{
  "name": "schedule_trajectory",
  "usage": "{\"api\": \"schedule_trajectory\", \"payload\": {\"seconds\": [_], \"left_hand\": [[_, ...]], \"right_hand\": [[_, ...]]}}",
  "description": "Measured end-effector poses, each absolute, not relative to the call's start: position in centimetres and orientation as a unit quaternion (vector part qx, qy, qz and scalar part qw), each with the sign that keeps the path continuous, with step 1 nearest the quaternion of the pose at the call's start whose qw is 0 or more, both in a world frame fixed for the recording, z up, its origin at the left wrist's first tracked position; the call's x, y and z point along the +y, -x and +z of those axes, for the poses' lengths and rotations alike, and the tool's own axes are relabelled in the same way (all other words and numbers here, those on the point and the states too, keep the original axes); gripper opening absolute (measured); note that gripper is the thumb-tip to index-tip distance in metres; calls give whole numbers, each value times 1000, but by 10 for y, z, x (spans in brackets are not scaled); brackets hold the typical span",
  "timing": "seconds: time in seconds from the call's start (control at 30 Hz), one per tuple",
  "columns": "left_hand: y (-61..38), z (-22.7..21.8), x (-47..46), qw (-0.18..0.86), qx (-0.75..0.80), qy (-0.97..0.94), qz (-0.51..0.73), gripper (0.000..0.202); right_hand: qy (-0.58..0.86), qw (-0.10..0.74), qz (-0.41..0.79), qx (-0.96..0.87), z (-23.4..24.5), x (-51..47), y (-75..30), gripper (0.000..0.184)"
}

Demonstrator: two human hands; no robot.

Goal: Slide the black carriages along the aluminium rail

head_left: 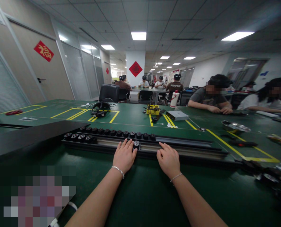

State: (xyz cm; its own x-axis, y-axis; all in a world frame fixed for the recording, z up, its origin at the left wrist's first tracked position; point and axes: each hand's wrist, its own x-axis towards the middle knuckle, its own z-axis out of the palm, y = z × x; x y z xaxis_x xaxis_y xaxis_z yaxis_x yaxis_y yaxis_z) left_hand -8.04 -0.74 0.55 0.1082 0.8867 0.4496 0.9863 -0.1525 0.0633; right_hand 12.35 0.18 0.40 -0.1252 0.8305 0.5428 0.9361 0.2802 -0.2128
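Observation:
A long black rail with a pale channel lies across the green table in front of me. My left hand rests on its near edge, fingers stretched out and nothing gripped. Beside those fingertips one small black round socket-like piece sits in the channel; whether the hand touches it I cannot tell. Farther right, my right hand lies on the rail with its index finger extended and the others slightly bent, holding nothing visible. Several similar round pieces sit at the rail's left end.
Behind is a second black rail with a row of round pieces. A dark panel lies left. Farther off are a headset, a yellow box, a grey box and a metal bowl. Two people sit at right.

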Motion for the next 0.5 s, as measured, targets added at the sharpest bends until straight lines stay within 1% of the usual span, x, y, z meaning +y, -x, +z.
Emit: {"api": "schedule_trajectory", "payload": {"seconds": [0.5], "left_hand": [[79, 3, -6, 130, -637, 734, -197, 51]], "right_hand": [[599, 281, -85, -745, 6, 1, -124, 32]]}}
